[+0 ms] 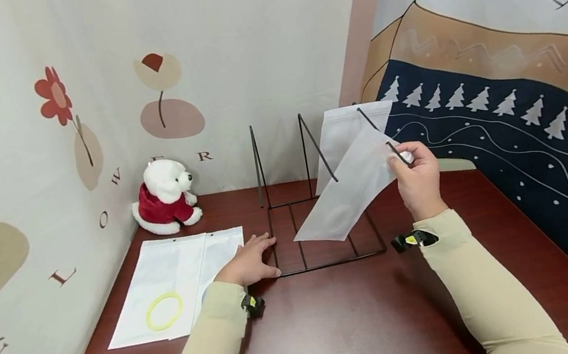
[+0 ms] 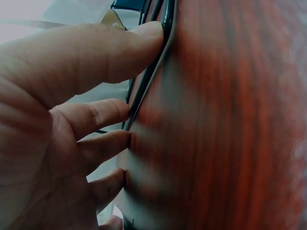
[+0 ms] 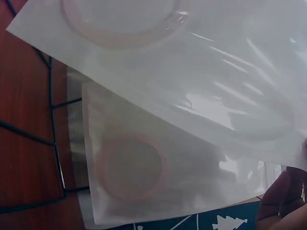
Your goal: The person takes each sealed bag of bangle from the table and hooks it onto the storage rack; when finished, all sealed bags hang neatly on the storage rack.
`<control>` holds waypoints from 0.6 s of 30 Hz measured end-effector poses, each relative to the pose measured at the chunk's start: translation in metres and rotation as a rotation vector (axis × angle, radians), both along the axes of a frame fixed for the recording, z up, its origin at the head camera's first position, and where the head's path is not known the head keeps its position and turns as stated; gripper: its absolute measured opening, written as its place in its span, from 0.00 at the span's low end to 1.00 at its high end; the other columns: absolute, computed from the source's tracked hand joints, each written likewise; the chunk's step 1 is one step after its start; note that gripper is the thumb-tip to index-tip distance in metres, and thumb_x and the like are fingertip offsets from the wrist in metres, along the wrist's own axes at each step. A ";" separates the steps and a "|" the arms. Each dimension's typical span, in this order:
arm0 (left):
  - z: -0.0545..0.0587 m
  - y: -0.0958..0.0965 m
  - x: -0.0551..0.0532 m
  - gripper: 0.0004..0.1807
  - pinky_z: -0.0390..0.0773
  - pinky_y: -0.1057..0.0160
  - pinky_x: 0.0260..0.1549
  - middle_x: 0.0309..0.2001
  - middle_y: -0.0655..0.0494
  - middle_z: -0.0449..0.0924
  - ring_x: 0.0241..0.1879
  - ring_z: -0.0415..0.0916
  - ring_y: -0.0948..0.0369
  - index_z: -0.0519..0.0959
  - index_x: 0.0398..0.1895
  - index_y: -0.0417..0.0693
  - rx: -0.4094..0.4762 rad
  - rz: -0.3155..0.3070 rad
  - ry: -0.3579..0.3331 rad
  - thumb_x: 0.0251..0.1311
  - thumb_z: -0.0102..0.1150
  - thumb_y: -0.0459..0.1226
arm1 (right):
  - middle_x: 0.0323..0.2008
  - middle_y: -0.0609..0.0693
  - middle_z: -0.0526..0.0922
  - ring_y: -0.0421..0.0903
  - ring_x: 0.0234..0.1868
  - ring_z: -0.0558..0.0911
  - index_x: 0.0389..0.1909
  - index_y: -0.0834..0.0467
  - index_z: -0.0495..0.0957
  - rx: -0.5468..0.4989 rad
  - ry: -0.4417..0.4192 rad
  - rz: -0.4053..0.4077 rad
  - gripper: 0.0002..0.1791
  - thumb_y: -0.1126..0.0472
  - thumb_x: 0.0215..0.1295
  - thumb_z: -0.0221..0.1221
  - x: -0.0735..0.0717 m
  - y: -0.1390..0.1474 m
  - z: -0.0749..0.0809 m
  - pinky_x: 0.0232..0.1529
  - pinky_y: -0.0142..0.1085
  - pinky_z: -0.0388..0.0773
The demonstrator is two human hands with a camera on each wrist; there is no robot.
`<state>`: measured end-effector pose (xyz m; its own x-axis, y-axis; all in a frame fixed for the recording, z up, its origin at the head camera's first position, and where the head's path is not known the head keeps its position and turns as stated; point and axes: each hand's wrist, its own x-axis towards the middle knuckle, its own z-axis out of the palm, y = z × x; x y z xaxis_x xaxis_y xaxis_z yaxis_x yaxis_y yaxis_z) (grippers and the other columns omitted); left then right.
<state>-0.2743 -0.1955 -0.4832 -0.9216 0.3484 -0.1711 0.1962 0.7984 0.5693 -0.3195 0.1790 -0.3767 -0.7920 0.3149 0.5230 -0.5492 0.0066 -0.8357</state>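
A black wire rack [image 1: 330,265] with upright hooked arms stands on the table. My right hand [image 1: 419,178] pinches the upper edge of a translucent white zip bag [image 1: 343,189] at the end of the rack's right arm. That arm seems to pass through the bag, which slants down to the left. Behind it, another white bag [image 1: 342,125] hangs on the same arm. In the right wrist view, a pinkish ring [image 3: 132,167] shows through the rear bag and another through the front bag. My left hand [image 1: 249,260] rests at the rack's left front corner, thumb and fingertips touching its base.
Overlapping white bags [image 1: 136,297] lie on the table at the left, with a yellow ring [image 1: 164,311] showing on one. A white plush bear [image 1: 166,197] in a red top sits behind them. Patterned cloth surrounds the dark red table [image 1: 340,334].
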 end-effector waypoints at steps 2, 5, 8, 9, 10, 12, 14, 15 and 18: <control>0.000 0.000 0.000 0.46 0.40 0.32 0.79 0.82 0.42 0.58 0.84 0.43 0.39 0.68 0.79 0.42 0.001 0.003 -0.001 0.56 0.76 0.41 | 0.42 0.51 0.80 0.45 0.38 0.79 0.39 0.58 0.83 0.010 -0.001 0.008 0.10 0.76 0.66 0.60 -0.004 0.001 0.000 0.36 0.28 0.81; -0.001 0.000 0.000 0.46 0.40 0.32 0.79 0.82 0.41 0.58 0.84 0.43 0.39 0.68 0.79 0.42 0.001 0.003 0.000 0.56 0.76 0.41 | 0.44 0.50 0.80 0.45 0.41 0.81 0.40 0.59 0.82 0.024 -0.003 0.025 0.09 0.75 0.67 0.61 -0.009 0.002 0.001 0.39 0.28 0.83; -0.001 0.000 0.000 0.46 0.40 0.31 0.79 0.82 0.41 0.58 0.84 0.43 0.39 0.68 0.79 0.42 0.000 0.002 0.003 0.57 0.76 0.41 | 0.45 0.50 0.81 0.44 0.41 0.82 0.40 0.60 0.82 0.028 -0.003 0.032 0.08 0.75 0.67 0.61 -0.014 0.001 0.002 0.39 0.29 0.84; -0.001 0.000 0.000 0.46 0.40 0.31 0.79 0.82 0.41 0.58 0.84 0.44 0.39 0.68 0.79 0.42 -0.001 0.002 0.005 0.56 0.76 0.41 | 0.44 0.50 0.81 0.44 0.41 0.82 0.40 0.60 0.82 0.032 -0.003 0.029 0.08 0.74 0.67 0.61 -0.015 0.000 0.002 0.39 0.29 0.84; -0.001 0.000 0.000 0.46 0.41 0.31 0.79 0.82 0.41 0.58 0.84 0.44 0.39 0.68 0.79 0.42 -0.002 0.001 0.008 0.56 0.76 0.41 | 0.44 0.51 0.81 0.44 0.41 0.82 0.40 0.60 0.82 0.035 -0.002 0.026 0.07 0.74 0.66 0.61 -0.017 0.000 0.003 0.39 0.30 0.83; -0.001 0.000 0.000 0.46 0.41 0.31 0.79 0.82 0.41 0.58 0.83 0.44 0.38 0.68 0.79 0.42 -0.003 0.000 0.011 0.56 0.76 0.41 | 0.43 0.51 0.81 0.44 0.40 0.82 0.40 0.60 0.82 0.040 -0.001 0.022 0.07 0.74 0.66 0.61 -0.020 -0.001 0.004 0.39 0.30 0.83; 0.000 0.000 -0.001 0.46 0.41 0.31 0.79 0.82 0.41 0.58 0.84 0.43 0.38 0.68 0.79 0.42 -0.001 0.000 0.009 0.57 0.76 0.41 | 0.44 0.50 0.81 0.44 0.41 0.82 0.41 0.59 0.82 0.052 -0.005 0.020 0.08 0.74 0.66 0.61 -0.024 -0.001 0.006 0.39 0.30 0.83; 0.000 0.000 0.000 0.46 0.40 0.31 0.79 0.82 0.41 0.58 0.84 0.43 0.38 0.68 0.79 0.42 -0.002 -0.001 0.008 0.57 0.76 0.41 | 0.44 0.50 0.81 0.45 0.41 0.82 0.41 0.58 0.83 0.060 -0.007 0.019 0.08 0.74 0.67 0.61 -0.026 -0.001 0.007 0.40 0.30 0.83; -0.001 0.000 0.000 0.46 0.40 0.32 0.79 0.82 0.42 0.57 0.84 0.43 0.39 0.68 0.79 0.42 -0.003 -0.001 0.002 0.57 0.76 0.41 | 0.46 0.49 0.81 0.45 0.42 0.82 0.43 0.58 0.84 0.086 -0.018 0.013 0.09 0.73 0.67 0.61 -0.031 0.000 0.010 0.41 0.28 0.83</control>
